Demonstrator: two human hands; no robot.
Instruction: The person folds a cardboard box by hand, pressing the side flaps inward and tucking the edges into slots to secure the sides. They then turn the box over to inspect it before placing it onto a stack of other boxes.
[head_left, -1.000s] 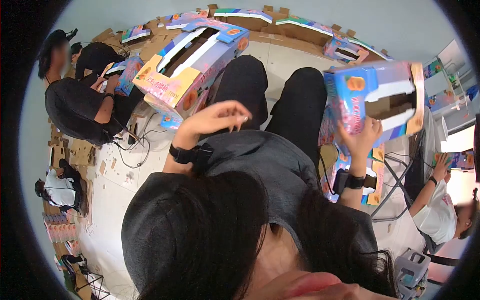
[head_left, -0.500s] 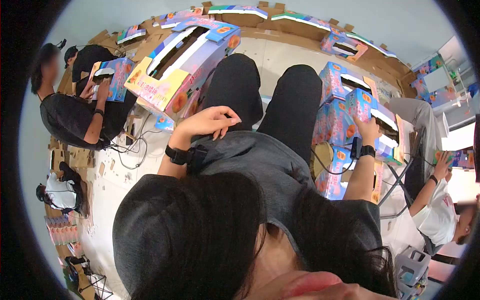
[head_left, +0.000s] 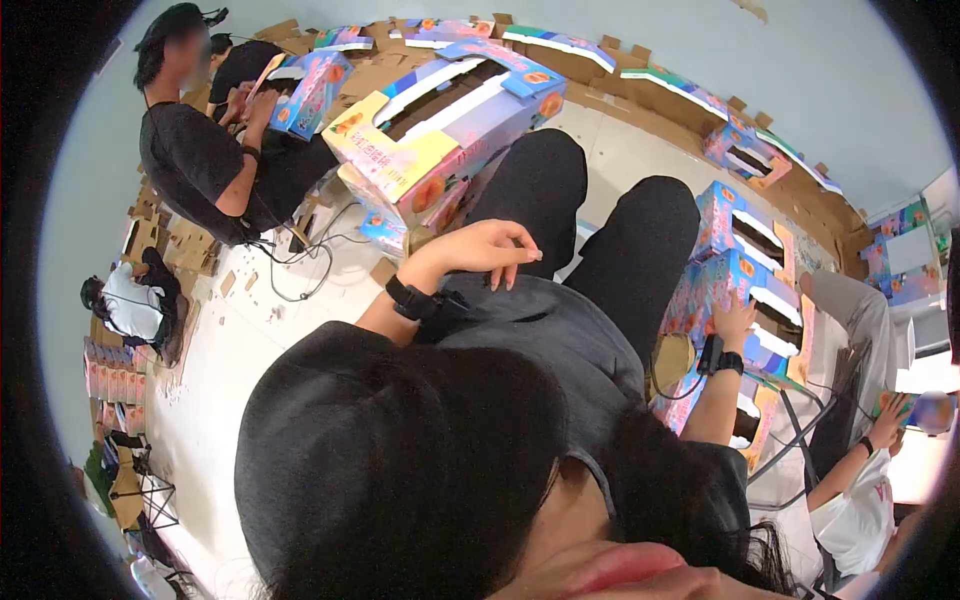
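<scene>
"Hands, in the head view?"

"I rest my right hand (head_left: 735,322) on a blue-and-pink carton (head_left: 722,272), fingers slightly spread, in the stack beside my right leg (head_left: 655,235)."

"And the left hand (head_left: 490,248)?"

"Above my lap, fingers loosely curled, near the large carton (head_left: 402,157)."

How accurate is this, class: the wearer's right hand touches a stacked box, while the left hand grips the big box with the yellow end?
Not quite. The left hand is clear of the big box with the yellow end; it is held over the lap, as the head view shows. The right hand does touch a stacked box.
</scene>
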